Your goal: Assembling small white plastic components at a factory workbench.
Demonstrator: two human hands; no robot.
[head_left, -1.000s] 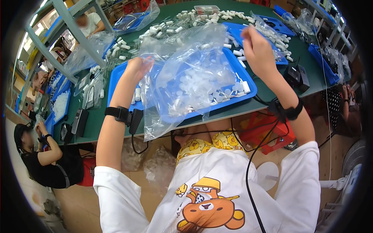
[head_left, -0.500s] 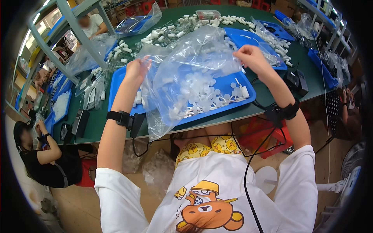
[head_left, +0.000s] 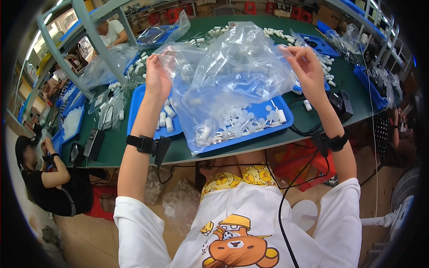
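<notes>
A large clear plastic bag [head_left: 241, 67] is stretched between my two raised hands. At its left edge my left hand [head_left: 158, 73] is closed on the film, and at the upper right corner my right hand [head_left: 306, 62] pinches it. The lower part of the bag hangs over a blue tray [head_left: 250, 138] at the table's front edge. In the tray lies a pile of translucent white disc-shaped pieces with thin stems [head_left: 243, 120]. White cylinders [head_left: 166, 118] stand at the tray's left end, partly behind my left forearm. Some pieces show blurred through the film.
On the green table, more white cylinders [head_left: 275, 33] lie beyond the bag. A black box [head_left: 340, 105] with cables sits at right, another black adapter [head_left: 94, 142] at left. Metal shelf posts [head_left: 102, 44] rise at left. A co-worker [head_left: 49, 174] sits at far left.
Both hands have lifted the bag higher and spread it wider, the right one moving outward. More white cylinders show at the left, and one lies on the table near my right forearm.
</notes>
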